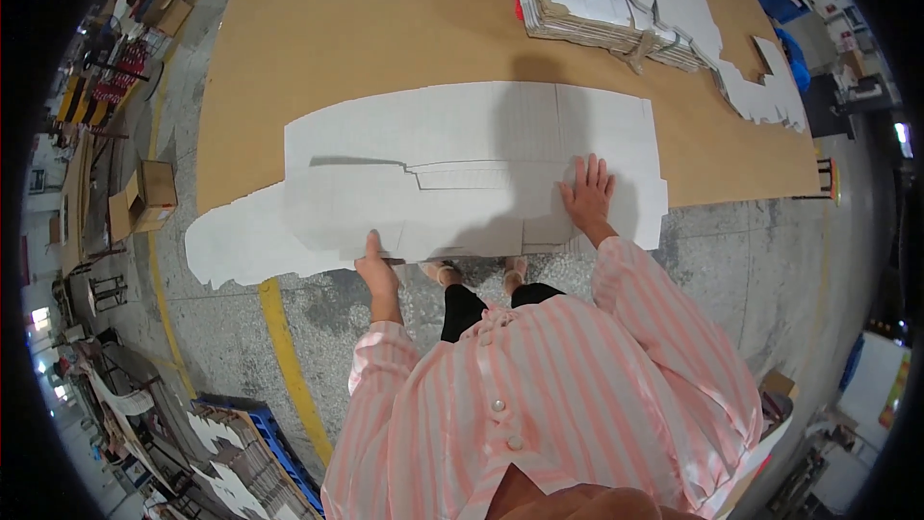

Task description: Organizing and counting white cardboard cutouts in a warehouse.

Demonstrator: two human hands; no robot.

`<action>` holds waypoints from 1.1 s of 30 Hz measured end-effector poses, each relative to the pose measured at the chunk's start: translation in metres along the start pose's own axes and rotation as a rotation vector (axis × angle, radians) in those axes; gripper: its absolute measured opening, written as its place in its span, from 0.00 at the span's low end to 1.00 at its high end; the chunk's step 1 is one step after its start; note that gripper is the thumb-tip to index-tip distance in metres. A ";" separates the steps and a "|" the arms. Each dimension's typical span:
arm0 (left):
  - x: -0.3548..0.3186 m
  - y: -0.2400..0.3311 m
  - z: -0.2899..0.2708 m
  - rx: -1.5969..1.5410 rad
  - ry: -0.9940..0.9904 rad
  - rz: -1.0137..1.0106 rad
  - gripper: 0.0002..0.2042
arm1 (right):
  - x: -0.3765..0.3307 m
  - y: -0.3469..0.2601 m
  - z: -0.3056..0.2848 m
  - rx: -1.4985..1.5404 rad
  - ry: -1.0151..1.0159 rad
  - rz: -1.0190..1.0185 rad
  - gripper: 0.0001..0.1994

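A large white cardboard sheet [433, 125] with cut and crease lines lies flat along the near edge of the brown-topped table [289, 29]. A white flap lies over its near half. My left hand [377, 272] pinches the near edge of the cardboard, thumb on top and the other fingers hidden beneath. My right hand [588, 196] lies flat on the right part of the sheet, fingers stretched out and a little apart. At the left, a paler white piece with a jagged end [236, 236] reaches out past the table edge; whether it is joined to the sheet I cannot tell.
At the far right of the table sits a tied stack of flat cardboard [602, 24], with irregular white cut pieces [760, 96] around it. An open brown carton [144, 200] stands on the floor at left. More flat cardboard [245, 467] rests by a blue pallet at lower left.
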State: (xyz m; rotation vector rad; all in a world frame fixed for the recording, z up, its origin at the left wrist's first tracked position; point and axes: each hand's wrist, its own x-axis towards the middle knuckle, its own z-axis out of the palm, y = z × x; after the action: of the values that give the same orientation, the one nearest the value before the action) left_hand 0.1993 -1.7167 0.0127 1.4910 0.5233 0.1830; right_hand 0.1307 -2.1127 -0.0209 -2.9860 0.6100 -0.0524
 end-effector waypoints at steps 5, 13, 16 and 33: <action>0.000 0.001 -0.001 -0.057 -0.062 -0.197 0.15 | -0.001 0.002 0.001 -0.002 0.030 -0.012 0.33; 0.007 -0.002 -0.004 -0.314 -0.105 -0.299 0.14 | -0.001 0.005 -0.002 -0.015 0.031 -0.006 0.33; 0.009 -0.012 -0.008 -0.260 -0.105 -0.284 0.13 | -0.001 0.003 -0.005 -0.012 0.010 -0.009 0.33; -0.007 -0.008 0.007 0.040 -0.076 -0.088 0.12 | -0.002 0.014 -0.001 -0.011 0.012 0.007 0.34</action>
State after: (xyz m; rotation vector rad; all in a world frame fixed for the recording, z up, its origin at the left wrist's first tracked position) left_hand 0.1945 -1.7263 0.0060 1.5050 0.5332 0.0473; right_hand 0.1237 -2.1244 -0.0210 -2.9964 0.6238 -0.0666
